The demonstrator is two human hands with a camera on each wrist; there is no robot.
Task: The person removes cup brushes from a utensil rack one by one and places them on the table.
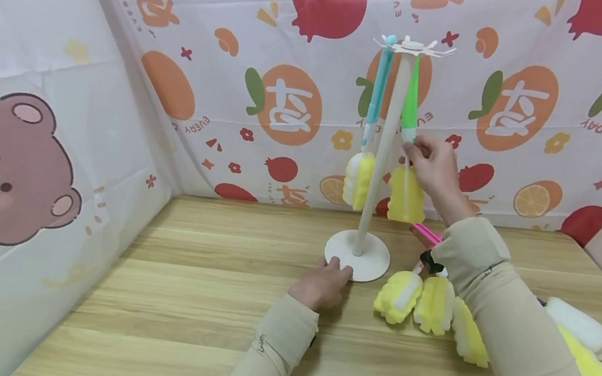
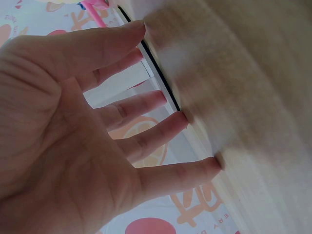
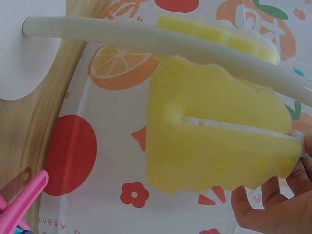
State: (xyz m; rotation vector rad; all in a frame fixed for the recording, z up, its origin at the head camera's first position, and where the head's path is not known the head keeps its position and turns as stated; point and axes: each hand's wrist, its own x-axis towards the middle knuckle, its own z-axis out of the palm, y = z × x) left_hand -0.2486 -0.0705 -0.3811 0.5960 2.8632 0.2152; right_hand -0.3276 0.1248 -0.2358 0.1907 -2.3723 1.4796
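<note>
A white stand [image 1: 381, 154] with a round base and a ring of hooks on top stands on the table. My left hand [image 1: 322, 284] rests at the near edge of its base, fingertips touching the base and the tabletop. With my right hand [image 1: 438, 169] I pinch a green-handled sponge brush [image 1: 412, 97] just below the handle. Its yellow sponge [image 3: 195, 161] hangs down beside the pole. The handle's top reaches the hooks, but whether it is hooked cannot be told. On the hooks' left side hangs a blue-handled sponge brush [image 1: 377, 89].
Several yellow-and-white sponge brushes [image 1: 434, 306] lie right of the base, partly hidden under my right forearm. A pink handle [image 1: 426, 233] shows behind them. Farther right lies a white sponge head [image 1: 576, 323]. A printed cloth [image 1: 292, 167] backs the wooden table [image 1: 192, 301].
</note>
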